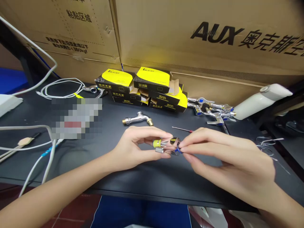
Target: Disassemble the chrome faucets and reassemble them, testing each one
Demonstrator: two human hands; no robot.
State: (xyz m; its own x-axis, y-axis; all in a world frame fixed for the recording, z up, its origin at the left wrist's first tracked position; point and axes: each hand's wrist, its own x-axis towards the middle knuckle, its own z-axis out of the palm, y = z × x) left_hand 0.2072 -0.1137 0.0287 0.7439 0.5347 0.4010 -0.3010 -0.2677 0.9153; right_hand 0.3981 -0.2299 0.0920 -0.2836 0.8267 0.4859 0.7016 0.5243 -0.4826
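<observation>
My left hand (pixel 133 147) holds a small chrome faucet part (pixel 167 143) above the desk, between the thumb below and the fingers above. The part lies on its side, with a yellowish ring at its left end. At its right end, my right hand (pixel 228 158) pinches a small blue piece (pixel 179 148) between thumb and fingertips; whether it is seated in the chrome part I cannot tell. Just beyond my hands, a chrome faucet body (pixel 139 118) with brass ends lies on the desk. A thin screwdriver (pixel 182 129) with a red handle lies partly behind my right hand.
Black-and-yellow faucet boxes (pixel 152 76) are stacked at the back against large cardboard (pixel 166 38). Several chrome faucets (pixel 213 110) lie beside a white bottle (pixel 261 101) at right. White cables (pixel 51 133) run across the left of the dark desk (pixel 114 185). Glasses (pixel 267 147) lie far right.
</observation>
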